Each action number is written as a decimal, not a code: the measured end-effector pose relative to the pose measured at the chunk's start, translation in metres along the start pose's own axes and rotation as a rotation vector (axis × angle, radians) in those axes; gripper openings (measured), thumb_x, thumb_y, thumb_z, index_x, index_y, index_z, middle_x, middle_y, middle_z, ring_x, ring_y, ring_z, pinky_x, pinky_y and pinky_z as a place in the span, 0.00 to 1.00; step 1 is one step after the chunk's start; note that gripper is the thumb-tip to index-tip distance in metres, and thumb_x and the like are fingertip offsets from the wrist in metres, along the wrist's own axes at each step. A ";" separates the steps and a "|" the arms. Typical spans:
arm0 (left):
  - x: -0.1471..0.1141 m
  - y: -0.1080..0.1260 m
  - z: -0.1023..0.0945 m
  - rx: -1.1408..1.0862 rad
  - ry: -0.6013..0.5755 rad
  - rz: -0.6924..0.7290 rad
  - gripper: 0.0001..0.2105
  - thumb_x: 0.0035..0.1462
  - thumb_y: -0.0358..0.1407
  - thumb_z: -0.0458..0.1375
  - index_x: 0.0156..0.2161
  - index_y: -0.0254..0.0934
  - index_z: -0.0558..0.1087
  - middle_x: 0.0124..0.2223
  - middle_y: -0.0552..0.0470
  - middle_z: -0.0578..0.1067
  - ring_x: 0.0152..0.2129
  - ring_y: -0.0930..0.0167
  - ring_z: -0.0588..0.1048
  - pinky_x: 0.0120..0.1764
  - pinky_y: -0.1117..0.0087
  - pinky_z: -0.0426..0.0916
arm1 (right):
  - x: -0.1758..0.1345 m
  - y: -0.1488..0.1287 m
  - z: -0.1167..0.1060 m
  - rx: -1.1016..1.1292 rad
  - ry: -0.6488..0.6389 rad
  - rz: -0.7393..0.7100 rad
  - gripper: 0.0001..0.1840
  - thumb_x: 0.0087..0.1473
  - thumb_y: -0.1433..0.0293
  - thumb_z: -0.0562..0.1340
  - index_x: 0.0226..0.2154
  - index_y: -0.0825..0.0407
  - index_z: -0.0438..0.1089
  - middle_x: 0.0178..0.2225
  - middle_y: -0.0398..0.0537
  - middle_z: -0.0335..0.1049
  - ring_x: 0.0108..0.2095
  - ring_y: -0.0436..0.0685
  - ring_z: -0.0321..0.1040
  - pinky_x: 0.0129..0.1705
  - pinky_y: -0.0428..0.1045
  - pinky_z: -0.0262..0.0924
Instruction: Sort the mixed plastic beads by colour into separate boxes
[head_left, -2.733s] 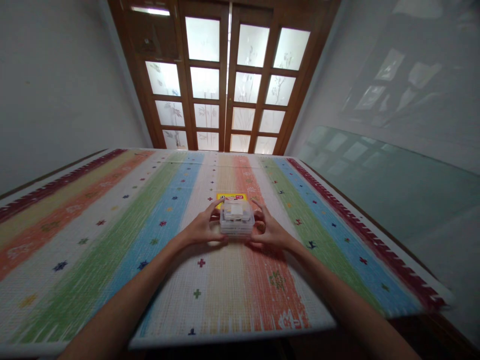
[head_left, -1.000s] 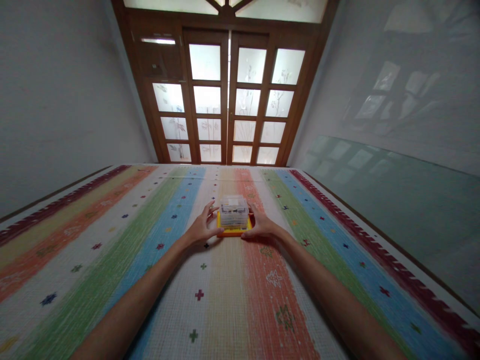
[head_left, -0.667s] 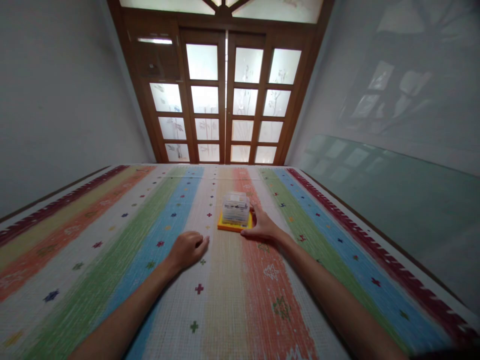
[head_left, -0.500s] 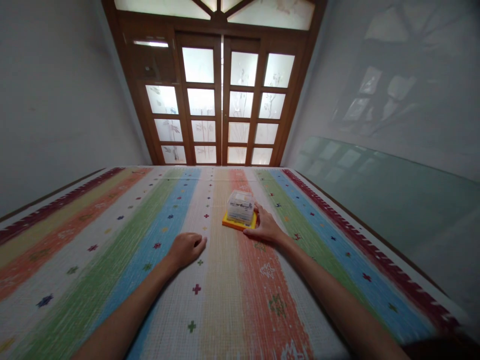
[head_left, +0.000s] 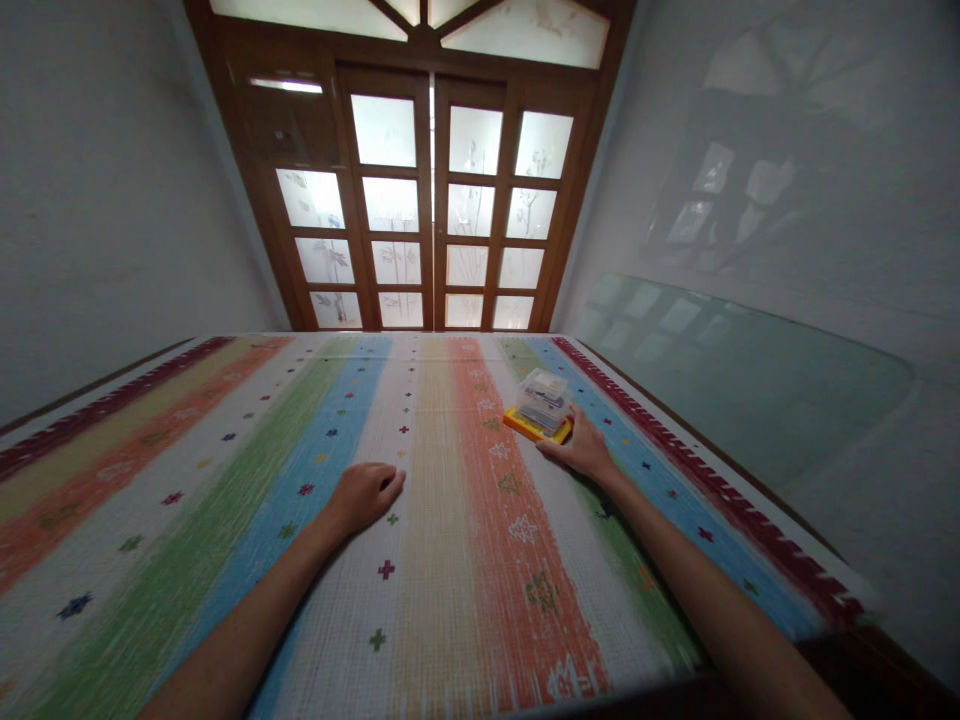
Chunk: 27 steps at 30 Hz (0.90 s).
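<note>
A clear plastic case point(head_left: 544, 397) with indistinct things inside sits on a flat yellow-orange box point(head_left: 538, 429), on the right half of the table. My right hand point(head_left: 585, 447) grips the yellow box at its right end, thumb along the near edge and fingers by the far side. The case rests on top, turned slightly askew. To the left, my left hand point(head_left: 367, 495) lies on the cloth with its fingers curled in; no object shows in it.
A striped, patterned cloth point(head_left: 442, 520) covers the table. Beyond its far edge stands a wooden door point(head_left: 431, 200) with glass panes. A pale glass panel point(head_left: 757, 370) leans along the right wall, and a grey wall point(head_left: 97, 200) rises on the left.
My right hand has moved right and slightly away, carrying the yellow box and the clear case across from the orange stripe. The view has shifted a little; my left hand stays in place.
</note>
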<state>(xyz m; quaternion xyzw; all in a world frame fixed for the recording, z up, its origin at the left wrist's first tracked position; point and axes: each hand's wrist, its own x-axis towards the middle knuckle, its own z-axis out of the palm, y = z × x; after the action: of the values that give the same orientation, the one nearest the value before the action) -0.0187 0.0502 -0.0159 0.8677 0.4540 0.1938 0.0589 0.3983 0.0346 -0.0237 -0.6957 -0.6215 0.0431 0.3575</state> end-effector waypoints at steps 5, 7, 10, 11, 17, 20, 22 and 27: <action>0.000 -0.001 0.001 -0.035 0.018 0.003 0.21 0.62 0.43 0.47 0.19 0.38 0.59 0.20 0.51 0.67 0.20 0.70 0.64 0.28 0.69 0.51 | -0.002 0.007 -0.005 -0.173 0.081 0.101 0.53 0.38 0.46 0.68 0.60 0.58 0.57 0.54 0.67 0.69 0.54 0.76 0.68 0.55 0.67 0.61; 0.000 -0.001 0.001 -0.044 0.027 0.005 0.21 0.62 0.43 0.48 0.19 0.38 0.59 0.20 0.50 0.67 0.20 0.70 0.63 0.28 0.70 0.52 | -0.002 0.007 -0.006 -0.180 0.075 0.114 0.54 0.38 0.46 0.68 0.60 0.58 0.56 0.55 0.66 0.69 0.53 0.75 0.68 0.54 0.66 0.62; -0.001 0.000 0.001 -0.051 0.036 0.012 0.21 0.62 0.43 0.48 0.18 0.38 0.59 0.20 0.51 0.67 0.20 0.70 0.63 0.28 0.69 0.52 | -0.002 0.007 -0.009 -0.167 0.047 0.131 0.56 0.38 0.45 0.68 0.62 0.57 0.54 0.56 0.66 0.69 0.54 0.75 0.68 0.54 0.66 0.61; -0.001 0.000 0.001 -0.052 0.038 0.016 0.21 0.62 0.43 0.48 0.18 0.38 0.59 0.20 0.51 0.66 0.20 0.70 0.63 0.28 0.69 0.52 | -0.002 0.007 -0.011 -0.160 0.036 0.129 0.57 0.37 0.44 0.68 0.62 0.57 0.54 0.56 0.67 0.68 0.54 0.76 0.67 0.55 0.67 0.61; 0.000 -0.008 -0.010 -0.061 0.118 0.032 0.20 0.62 0.43 0.48 0.19 0.39 0.58 0.20 0.53 0.64 0.20 0.72 0.61 0.29 0.70 0.56 | -0.005 0.017 -0.037 -0.051 0.140 0.044 0.54 0.40 0.41 0.67 0.60 0.55 0.58 0.56 0.71 0.65 0.54 0.80 0.65 0.53 0.69 0.59; 0.007 -0.014 -0.021 -0.062 0.214 0.044 0.18 0.62 0.42 0.48 0.21 0.39 0.61 0.23 0.52 0.67 0.22 0.71 0.65 0.31 0.69 0.61 | -0.007 0.013 -0.054 -0.013 0.304 -0.032 0.43 0.50 0.40 0.58 0.57 0.54 0.61 0.53 0.67 0.67 0.52 0.75 0.65 0.53 0.67 0.58; 0.013 -0.015 -0.028 -0.065 0.260 0.084 0.16 0.63 0.42 0.48 0.26 0.38 0.66 0.28 0.50 0.70 0.26 0.69 0.69 0.35 0.67 0.65 | -0.008 0.002 -0.062 -0.004 0.425 -0.102 0.38 0.56 0.43 0.53 0.56 0.55 0.62 0.51 0.63 0.67 0.50 0.71 0.65 0.55 0.67 0.57; 0.024 -0.008 -0.037 -0.072 0.290 0.212 0.12 0.65 0.41 0.49 0.42 0.37 0.72 0.42 0.43 0.76 0.43 0.62 0.74 0.49 0.59 0.69 | -0.015 -0.052 -0.065 -0.035 0.489 -0.360 0.26 0.62 0.52 0.52 0.53 0.52 0.65 0.51 0.59 0.66 0.54 0.68 0.62 0.58 0.66 0.53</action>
<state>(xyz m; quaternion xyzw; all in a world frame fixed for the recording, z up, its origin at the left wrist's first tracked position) -0.0270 0.0716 0.0229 0.8711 0.3563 0.3380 0.0032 0.3843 -0.0096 0.0477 -0.5700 -0.6310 -0.2004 0.4865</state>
